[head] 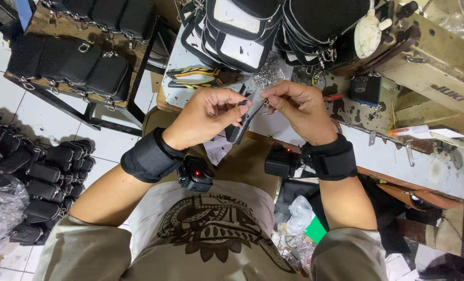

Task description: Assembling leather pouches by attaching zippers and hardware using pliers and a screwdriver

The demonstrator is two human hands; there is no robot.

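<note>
Both hands were up together over the bench edge: the left hand [207, 115] pinched the black zipper strip [244, 124] low down, the right hand [294, 109] nipped its top end, strip slanting between them, hanging toward the left.

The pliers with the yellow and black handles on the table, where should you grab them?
Grab the pliers by the two long handles at their left end, coming down from above. They lie flat, handles left and jaws right, and the handles look bare and padded.
</note>
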